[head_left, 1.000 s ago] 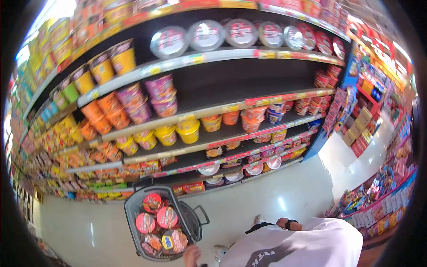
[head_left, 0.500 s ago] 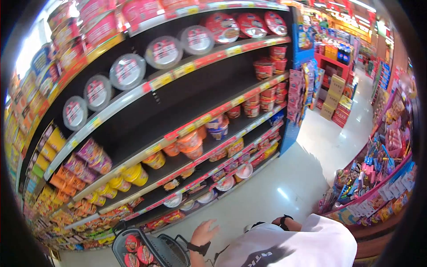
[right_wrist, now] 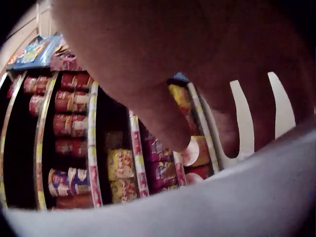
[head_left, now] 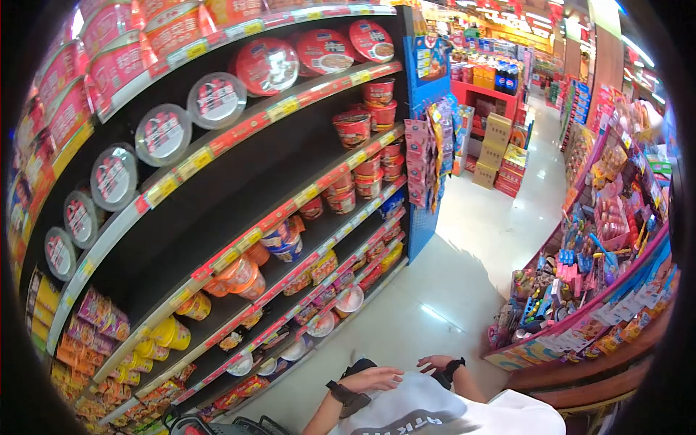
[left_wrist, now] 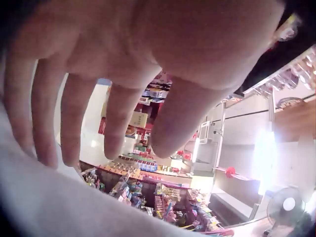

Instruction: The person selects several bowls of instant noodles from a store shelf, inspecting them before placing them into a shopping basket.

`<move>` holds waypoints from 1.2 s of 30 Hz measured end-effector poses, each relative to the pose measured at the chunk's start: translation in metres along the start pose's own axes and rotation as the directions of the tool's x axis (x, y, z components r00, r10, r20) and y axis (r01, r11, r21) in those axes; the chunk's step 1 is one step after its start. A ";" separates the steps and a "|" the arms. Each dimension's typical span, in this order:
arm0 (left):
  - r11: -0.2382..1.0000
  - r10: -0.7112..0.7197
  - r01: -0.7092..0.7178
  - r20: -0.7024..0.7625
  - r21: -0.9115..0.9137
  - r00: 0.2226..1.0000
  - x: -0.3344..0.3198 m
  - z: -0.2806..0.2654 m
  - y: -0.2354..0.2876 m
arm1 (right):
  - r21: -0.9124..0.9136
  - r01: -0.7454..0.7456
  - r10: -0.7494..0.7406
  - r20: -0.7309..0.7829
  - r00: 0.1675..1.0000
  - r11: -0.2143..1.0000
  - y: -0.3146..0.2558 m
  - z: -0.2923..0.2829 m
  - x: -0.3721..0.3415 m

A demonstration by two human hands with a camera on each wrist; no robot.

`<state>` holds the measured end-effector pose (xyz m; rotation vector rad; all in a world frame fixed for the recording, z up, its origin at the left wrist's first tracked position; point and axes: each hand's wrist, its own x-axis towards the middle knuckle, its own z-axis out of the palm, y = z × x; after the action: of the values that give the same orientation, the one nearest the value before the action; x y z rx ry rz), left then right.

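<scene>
My left hand is held in front of the white shirt, its fingers extended and nothing in them. In the left wrist view the spread fingers of that hand hang beside pale cloth. My right hand is also empty, raised close to the shirt's front, fingers loosely stretched. The right wrist view shows its thumb with the noodle shelves behind. At the lower left edge of the head view, the grey shopping basket is mostly cut off, so its contents are hidden.
A long shelf unit on the left carries instant noodle cups and round-lidded bowls. Hanging packets line its blue end panel. Stacked cartons stand farther along the tiled aisle. A bin of small goods curves along the right.
The head view has turned right, leaving the basket almost out of frame. My left hand has gone from beside the basket to the shirt's front, and my right hand has come up.
</scene>
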<state>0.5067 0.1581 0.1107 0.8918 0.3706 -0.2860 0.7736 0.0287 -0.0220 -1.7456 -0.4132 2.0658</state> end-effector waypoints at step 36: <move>0.394 0.849 -0.478 -0.510 0.785 -0.136 0.137 -0.178 0.564 | 0.001 0.992 -0.961 -0.249 0.123 0.127 -0.667 -0.162 -0.085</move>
<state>0.8162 0.6246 0.3455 1.4490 0.8400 1.4108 1.0205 0.5660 0.3371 -0.9375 -0.9781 0.8291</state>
